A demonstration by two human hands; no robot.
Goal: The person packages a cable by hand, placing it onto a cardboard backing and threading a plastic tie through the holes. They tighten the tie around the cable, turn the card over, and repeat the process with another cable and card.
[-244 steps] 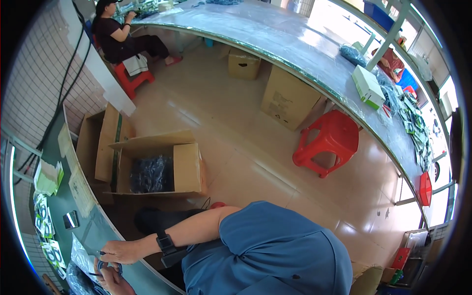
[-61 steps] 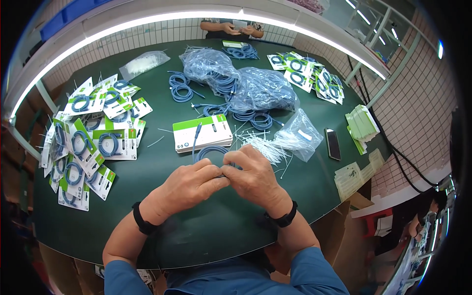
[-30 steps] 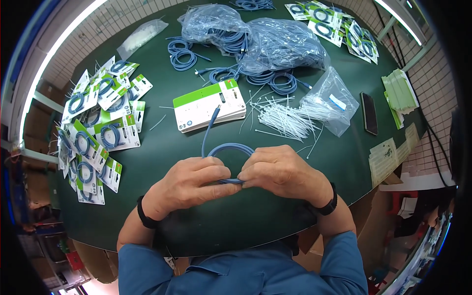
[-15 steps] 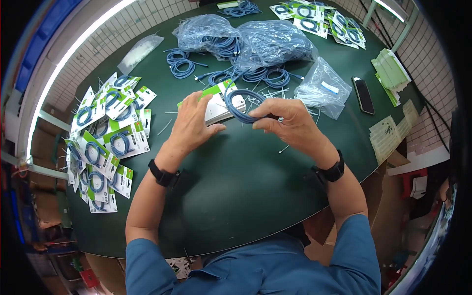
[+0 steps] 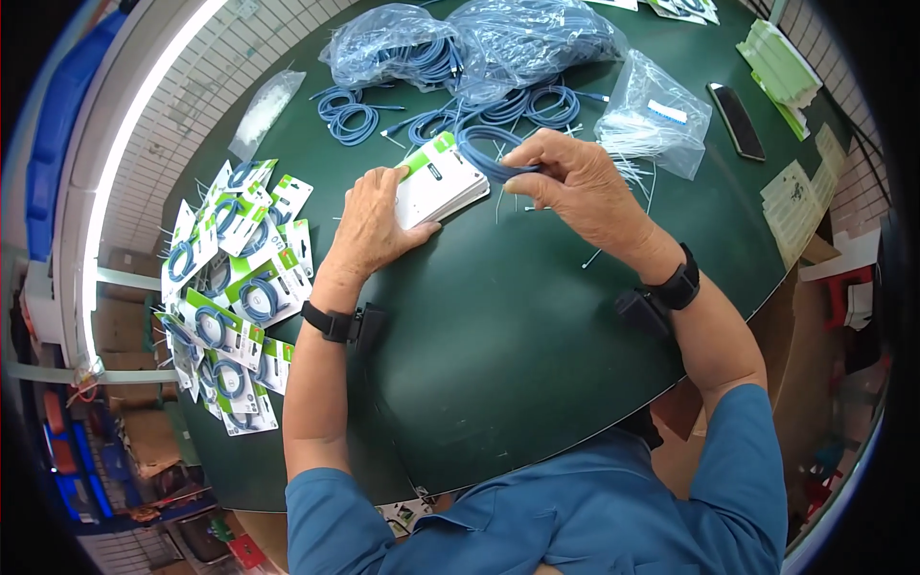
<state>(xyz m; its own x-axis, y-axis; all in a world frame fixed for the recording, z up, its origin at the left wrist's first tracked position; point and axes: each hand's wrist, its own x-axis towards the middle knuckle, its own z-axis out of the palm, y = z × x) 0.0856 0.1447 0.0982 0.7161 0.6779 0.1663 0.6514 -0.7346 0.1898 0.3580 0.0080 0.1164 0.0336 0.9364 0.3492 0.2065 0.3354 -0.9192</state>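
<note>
A coiled blue cable (image 5: 479, 158) hangs from my right hand (image 5: 589, 187), pinched between thumb and fingers. The coil is held over the right end of a stack of white-and-green cardboard cards (image 5: 446, 187) lying on the table. My left hand (image 5: 372, 222) grips the stack's left end, fingers along its far side and the thumb at its near edge. Thin white cable ties (image 5: 628, 171) lie scattered beyond my right hand, partly hidden by it. More loose coiled cables (image 5: 350, 117) lie just past the stack.
Carded cables (image 5: 235, 297) are heaped at the left. Clear plastic bags of cables (image 5: 532, 43) stand at the back, with a bag of cable ties (image 5: 656, 115) to their right. A phone (image 5: 736, 122) and green-white papers (image 5: 778, 72) lie at the far right of the dark green table (image 5: 498, 335).
My left hand has closed from a spread pose onto the card stack. My right hand still holds the coil, now slightly farther right. The whole view has shifted.
</note>
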